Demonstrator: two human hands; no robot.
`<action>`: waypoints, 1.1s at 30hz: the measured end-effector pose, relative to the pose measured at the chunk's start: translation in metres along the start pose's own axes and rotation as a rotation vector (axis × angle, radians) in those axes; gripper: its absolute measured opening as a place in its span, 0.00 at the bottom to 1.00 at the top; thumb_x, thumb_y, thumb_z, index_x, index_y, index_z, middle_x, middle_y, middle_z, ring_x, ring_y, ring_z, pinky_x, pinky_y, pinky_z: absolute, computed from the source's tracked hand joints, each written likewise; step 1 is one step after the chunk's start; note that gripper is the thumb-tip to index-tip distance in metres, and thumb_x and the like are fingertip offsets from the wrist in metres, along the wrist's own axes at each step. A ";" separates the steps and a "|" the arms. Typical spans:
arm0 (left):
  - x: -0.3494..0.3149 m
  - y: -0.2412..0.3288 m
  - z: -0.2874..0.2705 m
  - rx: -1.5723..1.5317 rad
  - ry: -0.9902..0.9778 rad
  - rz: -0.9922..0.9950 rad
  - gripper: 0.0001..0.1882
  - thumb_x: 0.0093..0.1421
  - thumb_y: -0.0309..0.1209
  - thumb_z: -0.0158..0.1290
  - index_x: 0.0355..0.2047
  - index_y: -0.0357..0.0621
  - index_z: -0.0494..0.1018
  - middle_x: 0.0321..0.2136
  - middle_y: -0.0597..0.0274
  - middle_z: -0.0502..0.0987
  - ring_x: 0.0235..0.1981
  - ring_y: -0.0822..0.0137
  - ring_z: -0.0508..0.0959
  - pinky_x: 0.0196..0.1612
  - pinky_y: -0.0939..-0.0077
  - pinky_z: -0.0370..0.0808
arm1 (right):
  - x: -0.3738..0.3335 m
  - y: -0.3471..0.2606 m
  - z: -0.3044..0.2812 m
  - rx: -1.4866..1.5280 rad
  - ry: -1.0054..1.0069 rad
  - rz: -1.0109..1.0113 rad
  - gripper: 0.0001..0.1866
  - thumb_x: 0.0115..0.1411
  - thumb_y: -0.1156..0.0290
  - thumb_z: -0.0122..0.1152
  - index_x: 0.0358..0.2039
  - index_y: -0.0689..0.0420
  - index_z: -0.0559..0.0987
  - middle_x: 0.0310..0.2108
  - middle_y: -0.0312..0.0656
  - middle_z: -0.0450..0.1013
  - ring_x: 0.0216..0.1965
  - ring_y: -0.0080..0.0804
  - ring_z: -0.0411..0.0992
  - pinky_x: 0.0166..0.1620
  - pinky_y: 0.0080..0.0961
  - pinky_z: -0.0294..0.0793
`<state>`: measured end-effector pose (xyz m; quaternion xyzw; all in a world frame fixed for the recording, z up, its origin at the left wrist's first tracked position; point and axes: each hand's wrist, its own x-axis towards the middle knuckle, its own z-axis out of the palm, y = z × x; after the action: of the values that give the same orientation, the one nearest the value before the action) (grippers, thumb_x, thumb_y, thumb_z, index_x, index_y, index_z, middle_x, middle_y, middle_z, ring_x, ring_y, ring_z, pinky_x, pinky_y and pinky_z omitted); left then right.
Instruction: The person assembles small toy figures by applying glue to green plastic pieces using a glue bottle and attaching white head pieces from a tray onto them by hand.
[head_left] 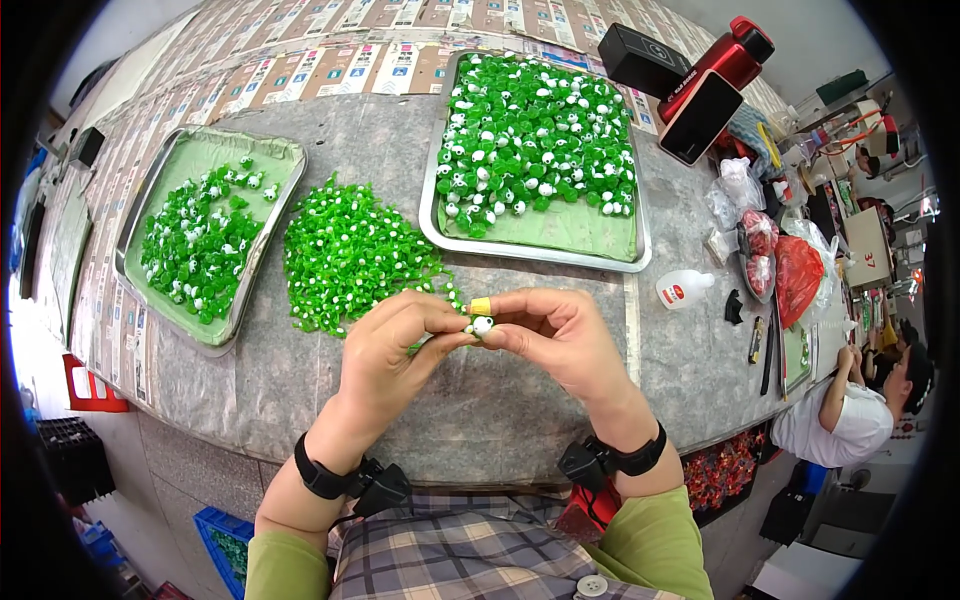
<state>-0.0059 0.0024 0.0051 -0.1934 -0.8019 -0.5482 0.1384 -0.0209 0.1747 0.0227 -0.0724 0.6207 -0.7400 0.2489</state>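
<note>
Just in front of me, above the table, my left hand (pixel 390 345) and my right hand (pixel 558 338) meet fingertip to fingertip. Between them is a small white-and-green figure (pixel 483 325) with dark spots, like a panda head. Both thumbs and index fingers pinch it; the fingers hide part of it. Yellow tape (pixel 480 305) wraps my right index fingertip. Beyond my left hand spreads a loose pile of small green pieces with white bits (pixel 350 255). A large metal tray (pixel 570 235) at the back holds many green-and-white figures, and a smaller tray (pixel 205 155) at the left holds fewer.
At the back right are a black box (pixel 643 60), a red bottle (pixel 735 60) and a phone (pixel 702 117). A small white bottle (pixel 684 289) and a red plastic bag (pixel 800 280) lie to the right. Another person (pixel 840 420) sits beyond. A blue crate (pixel 218 545) stands below left.
</note>
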 end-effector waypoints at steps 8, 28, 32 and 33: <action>-0.001 -0.003 0.001 -0.147 0.046 -0.139 0.06 0.42 0.19 0.55 0.23 0.37 0.70 0.22 0.60 0.72 0.23 0.69 0.72 0.26 0.82 0.69 | 0.008 0.004 -0.006 0.051 -0.020 -0.014 0.12 0.50 0.77 0.54 0.37 0.65 0.72 0.31 0.39 0.71 0.31 0.18 0.69 0.34 0.13 0.68; 0.003 -0.011 -0.011 -0.325 -0.015 -0.284 0.12 0.48 0.24 0.51 0.35 0.42 0.71 0.27 0.64 0.70 0.28 0.73 0.71 0.28 0.84 0.68 | 0.020 0.020 -0.015 -0.899 0.052 -0.134 0.09 0.43 0.72 0.59 0.26 0.59 0.71 0.19 0.37 0.68 0.22 0.27 0.67 0.25 0.22 0.65; 0.003 0.000 -0.002 -0.041 -0.226 -0.058 0.17 0.41 0.20 0.54 0.35 0.47 0.72 0.25 0.63 0.70 0.26 0.69 0.71 0.27 0.81 0.68 | 0.016 0.014 -0.016 -0.081 -0.064 0.080 0.08 0.46 0.72 0.59 0.25 0.60 0.71 0.21 0.34 0.69 0.21 0.20 0.67 0.24 0.16 0.65; 0.004 0.001 -0.001 -0.030 -0.216 -0.031 0.15 0.41 0.21 0.55 0.33 0.45 0.73 0.25 0.64 0.70 0.25 0.68 0.71 0.26 0.81 0.68 | 0.015 0.011 -0.015 0.016 -0.118 0.108 0.07 0.47 0.72 0.58 0.26 0.61 0.72 0.22 0.34 0.70 0.22 0.18 0.67 0.25 0.13 0.65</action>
<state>-0.0086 0.0026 0.0078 -0.2408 -0.8068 -0.5381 0.0397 -0.0369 0.1798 0.0057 -0.0802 0.6021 -0.7249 0.3250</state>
